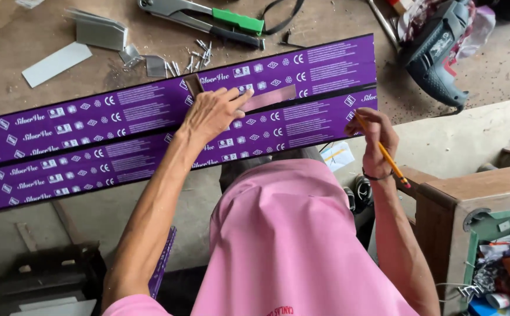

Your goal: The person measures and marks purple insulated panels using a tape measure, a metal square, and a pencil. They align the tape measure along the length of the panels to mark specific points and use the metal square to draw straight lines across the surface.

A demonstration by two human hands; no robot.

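Fingers of my left hand (214, 111) lie spread and flat, gripping nothing, pressing a small metal square (255, 96) down against the upper purple strip (149, 102). The square's long blade runs along that strip toward its right end, and its short leg pokes up past the strip's far edge. Just under the upper strip, touching it along a dark seam, lies the lower purple strip (91, 169), both printed all over with white marks. My right hand (375, 137) is closed around a yellow pencil (384, 152) at the right end of the lower strip, the tip resting on the strip's surface, the pencil's other end slanting back toward my wrist, where I wear a dark band. Beyond the upper strip, on the dusty workbench (9, 41), sit a green-handled rivet tool (208, 17), a scatter of rivets (199, 55) and several grey metal offcuts (100, 32). Past the strips' right end rests a teal power drill (436, 52). Near my right elbow stands a wooden cabinet (471, 205).
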